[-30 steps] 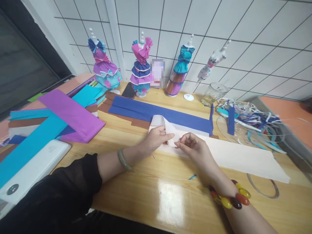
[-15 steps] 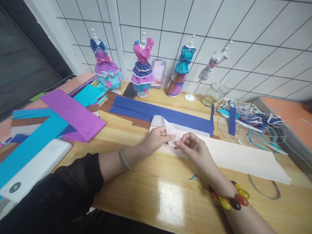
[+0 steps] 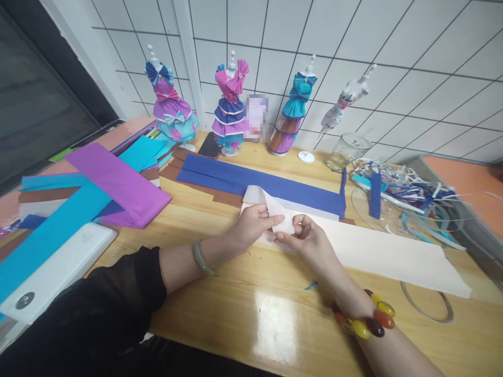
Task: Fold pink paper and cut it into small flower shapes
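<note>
My left hand [image 3: 253, 226] pinches the lifted corner of a white sheet of thin paper or fabric [image 3: 393, 255], which stretches out to the right across the table. Close beside it, my right hand [image 3: 304, 236] is closed at the free edge of the same corner, thumb against fingers. The raised part curls up between both hands. Behind the sheet lies a folded dark blue strip [image 3: 251, 178], and under that some brown material [image 3: 226, 197] shows.
Dressed mini mannequins [image 3: 230, 110] and a bare one [image 3: 346, 99] stand along the tiled wall. A glass [image 3: 348, 149], a heap of scraps [image 3: 408, 193] and a ring [image 3: 428, 309] are at right. Purple [image 3: 118, 178] and turquoise [image 3: 58, 246] strips and a white power bank [image 3: 63, 267] lie left.
My right hand has shifted slightly left and closer to my left hand at the lifted corner. More of the white flap shows between them. The left hand stays put.
</note>
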### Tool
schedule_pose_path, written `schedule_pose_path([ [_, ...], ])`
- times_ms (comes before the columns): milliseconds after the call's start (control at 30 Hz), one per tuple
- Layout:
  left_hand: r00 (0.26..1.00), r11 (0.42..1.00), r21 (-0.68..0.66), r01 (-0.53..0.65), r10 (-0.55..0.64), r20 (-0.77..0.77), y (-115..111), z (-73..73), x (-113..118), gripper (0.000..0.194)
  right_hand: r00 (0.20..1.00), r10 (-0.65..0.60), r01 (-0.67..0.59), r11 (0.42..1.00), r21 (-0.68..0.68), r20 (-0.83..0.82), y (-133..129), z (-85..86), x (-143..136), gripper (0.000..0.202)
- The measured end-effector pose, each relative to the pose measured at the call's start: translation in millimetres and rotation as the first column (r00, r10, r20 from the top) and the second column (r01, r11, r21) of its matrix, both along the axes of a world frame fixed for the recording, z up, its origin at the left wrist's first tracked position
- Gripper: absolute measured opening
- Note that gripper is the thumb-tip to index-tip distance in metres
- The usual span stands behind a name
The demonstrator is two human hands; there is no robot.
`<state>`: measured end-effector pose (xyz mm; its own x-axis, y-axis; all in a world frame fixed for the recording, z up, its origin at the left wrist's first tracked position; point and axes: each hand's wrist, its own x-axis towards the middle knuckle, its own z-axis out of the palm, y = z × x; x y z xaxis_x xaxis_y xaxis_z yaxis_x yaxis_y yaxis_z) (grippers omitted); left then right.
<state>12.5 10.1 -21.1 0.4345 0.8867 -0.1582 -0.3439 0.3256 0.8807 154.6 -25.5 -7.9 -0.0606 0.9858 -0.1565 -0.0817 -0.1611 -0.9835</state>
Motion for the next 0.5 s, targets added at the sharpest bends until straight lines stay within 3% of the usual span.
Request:
schedule_pose_path([
  [333, 1.0, 1.0, -0.02, -0.011, 0.011, 0.0, 1.4, 2.0, 0.4, 0.034, 0.999, 0.053, -0.053, 0.999, 0.002, 0.001, 0.0, -2.8, 2.9, 0.048],
  [500, 0.999, 0.996, 0.092, 0.005, 0.0, -0.053, -0.6, 1.8, -1.3, 0.036, 1.0, -0.004, 0.004, 0.997, 0.072, 0.005, 2.7, -2.9, 8.4, 0.044],
])
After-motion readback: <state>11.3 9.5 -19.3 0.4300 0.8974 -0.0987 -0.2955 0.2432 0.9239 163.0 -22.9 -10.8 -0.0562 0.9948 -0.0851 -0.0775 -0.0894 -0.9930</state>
